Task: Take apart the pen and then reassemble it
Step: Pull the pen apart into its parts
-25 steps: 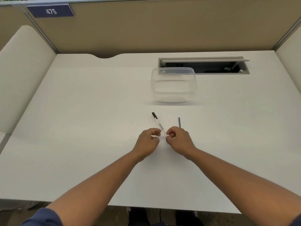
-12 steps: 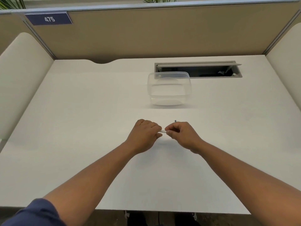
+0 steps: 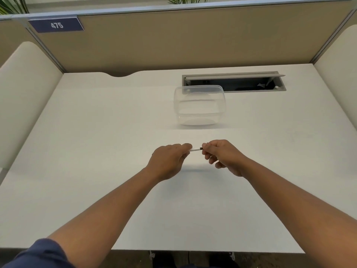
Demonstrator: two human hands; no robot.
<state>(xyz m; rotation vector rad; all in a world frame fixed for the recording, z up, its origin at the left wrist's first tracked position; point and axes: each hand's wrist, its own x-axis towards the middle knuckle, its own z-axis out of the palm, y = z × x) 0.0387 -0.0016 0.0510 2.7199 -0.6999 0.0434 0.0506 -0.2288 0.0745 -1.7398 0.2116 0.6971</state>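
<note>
Both hands up over the white desk surface [image 3: 96, 151], slim white plastic pen [image 3: 195, 149] held level between them. Left hand [image 3: 170, 161]: fingers curled round the barrel, most of it hidden inside the grip. Right hand [image 3: 222, 154]: thumb and forefinger pinching the dark end piece at the other end, remaining fingers loosely curled below. Only a short white stretch of the pen shows between the two hands.

Progress: can't tell from here whether the dark end is coming off or going back on. No loose pen parts visible on the surface, though my hands may be hiding some. My read: mid-task, with at least the final seating or the whole pull-apart left.

Room: clear lidded plastic container [image 3: 200, 105] sits well beyond the hands, in front of the open grey cable tray [image 3: 233, 82]. Beige partition panels at the back and both sides are far off. Near edge of the surface is well under my forearms. Plenty of sideways space to pull apart.
</note>
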